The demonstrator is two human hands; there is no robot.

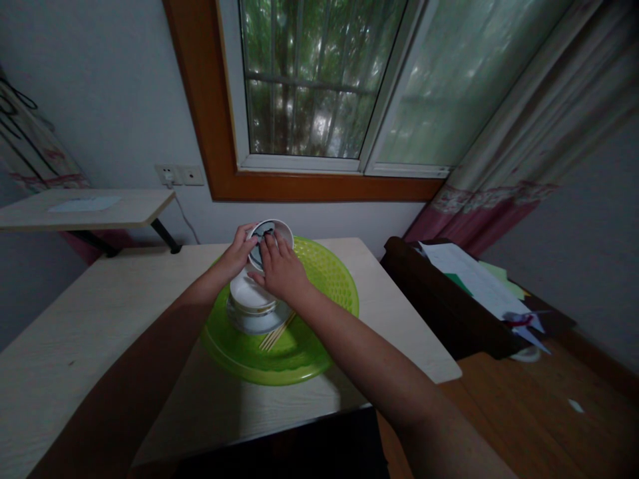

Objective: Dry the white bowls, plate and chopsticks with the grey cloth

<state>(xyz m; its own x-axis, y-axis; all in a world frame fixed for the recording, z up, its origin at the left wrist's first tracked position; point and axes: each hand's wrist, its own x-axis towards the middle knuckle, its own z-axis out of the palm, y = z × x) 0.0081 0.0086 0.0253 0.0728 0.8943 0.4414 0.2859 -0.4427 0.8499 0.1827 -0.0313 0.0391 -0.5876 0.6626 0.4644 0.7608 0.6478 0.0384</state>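
My left hand [238, 254] grips a white bowl [284, 229] by its left side, tilted so that its inside faces me. Inside that bowl lies a grey-blue cloth [256, 256], and the fingers of my right hand [282, 269] press it against the inner wall. Below them, a stack of white bowls [249, 296] stands on a pale plate [254, 324]. Several light wooden chopsticks [273, 338] lie beside the plate, under my right wrist. All of these rest in a round lime-green basket [299, 372] with a perforated wall.
The basket stands on a pale wooden table [200, 412]. A raised shelf [134, 206] on black legs is at the left, with a sheet of paper on it. A cord hangs from a wall socket [167, 175]. At the right, papers [474, 279] lie on a dark brown piece of furniture [419, 299].
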